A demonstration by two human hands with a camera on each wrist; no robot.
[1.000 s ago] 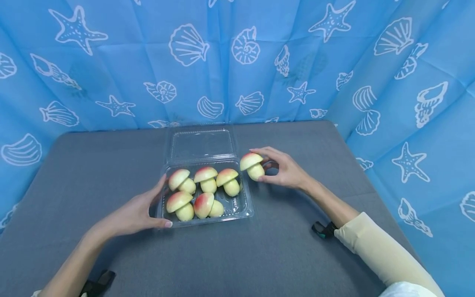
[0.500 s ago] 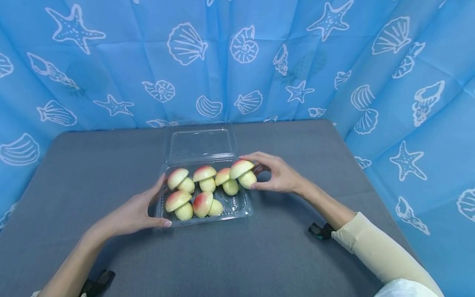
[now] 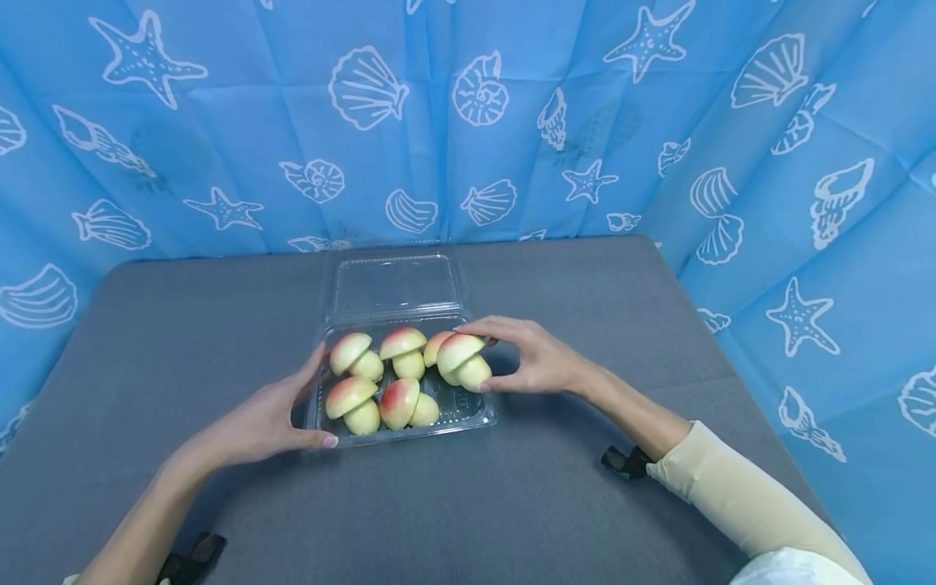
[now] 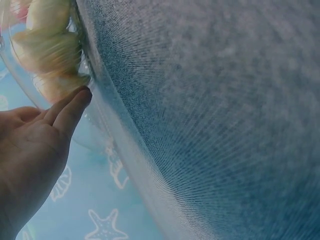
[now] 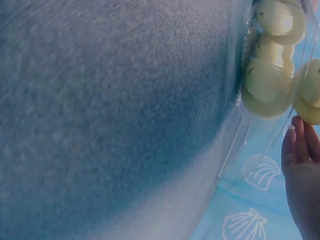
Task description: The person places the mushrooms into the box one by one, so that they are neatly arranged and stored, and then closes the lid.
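A clear plastic clamshell box (image 3: pixel 478 416) lies with its lid (image 3: pixel 395 284) folded back. In it are several pale-yellow toy mushrooms with red-tinged caps, among them a front middle mushroom (image 3: pixel 402 404) lying on its side. My right hand (image 3: pixel 537 357) pinches another toy mushroom (image 3: pixel 461 355) between thumb and fingers, over the right part of the box. It partly covers the back right mushroom (image 3: pixel 433 348). My left hand (image 3: pixel 266 418) rests against the left side of the box, thumb at the front corner, fingers near the back; the left wrist view shows these fingers (image 4: pixel 75 107) straight at its wall.
A grey cloth covers the table (image 3: pixel 453 512). Behind it and to the right hangs a blue curtain (image 3: pixel 512 154) with white shell and starfish prints. Black straps (image 3: pixel 625 461) show at both wrists.
My right hand has carried the toy mushroom leftward and toward me, from beside the box to over its right part. The left hand keeps its place at the box.
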